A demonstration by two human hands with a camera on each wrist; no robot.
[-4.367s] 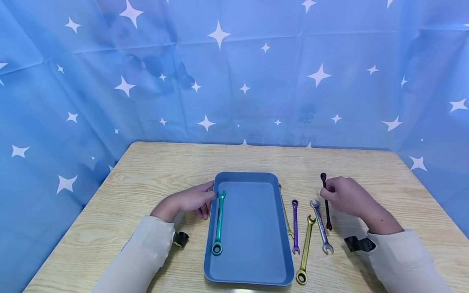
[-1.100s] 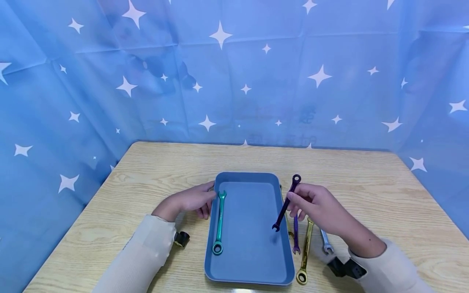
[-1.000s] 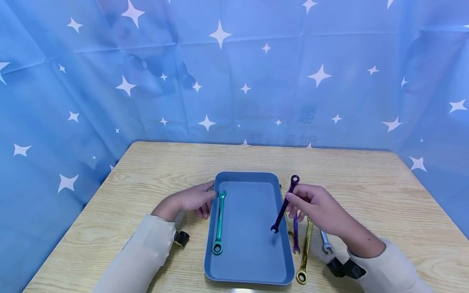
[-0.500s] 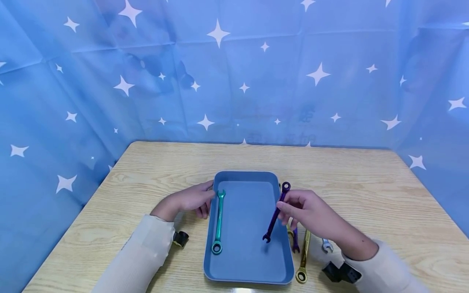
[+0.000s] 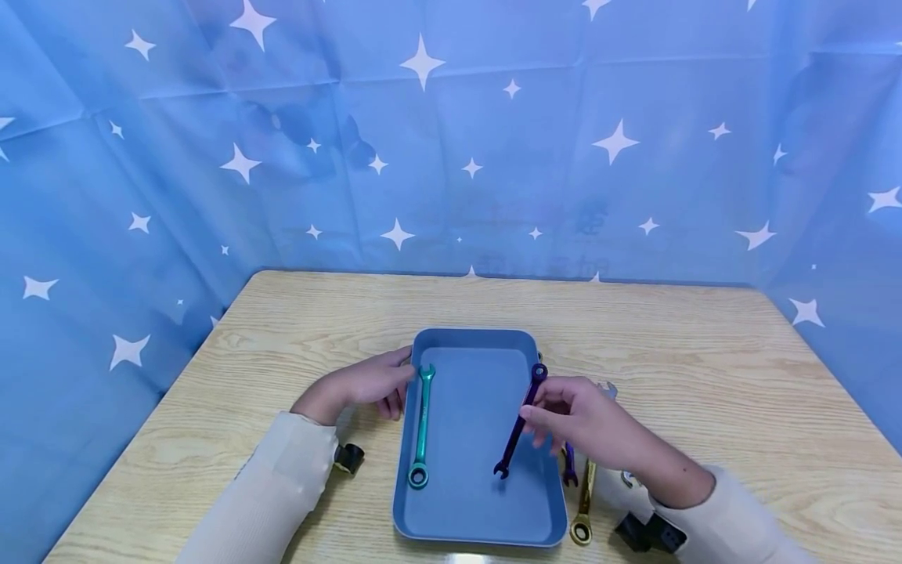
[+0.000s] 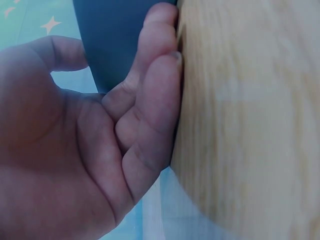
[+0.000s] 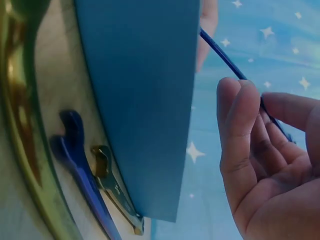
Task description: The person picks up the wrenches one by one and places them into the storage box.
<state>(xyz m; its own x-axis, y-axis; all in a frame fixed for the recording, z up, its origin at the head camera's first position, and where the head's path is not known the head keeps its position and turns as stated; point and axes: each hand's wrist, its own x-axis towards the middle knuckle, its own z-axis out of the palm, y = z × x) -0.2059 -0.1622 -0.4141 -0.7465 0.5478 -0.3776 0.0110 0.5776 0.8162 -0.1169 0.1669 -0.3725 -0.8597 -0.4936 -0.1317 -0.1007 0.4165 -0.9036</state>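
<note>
My right hand pinches a dark purple combination wrench between thumb and fingers. The wrench slants over the right side of the blue tray, its open end lower and toward the front. In the right wrist view the wrench shaft shows above the tray wall. My left hand holds the tray's left edge, thumb at the rim and the other fingers low along the outer wall. Inside the tray, along its left side, lies a green wrench.
Right of the tray lie a gold wrench, a purple wrench and a silver wrench, partly hidden by my right arm. Another gold wrench lies against the tray's outer wall. A starry blue curtain hangs behind the wooden table.
My right hand has picked the dark purple wrench up from the table at the right and carried it left over the tray, then lower and toward the front. My left hand stays put.
</note>
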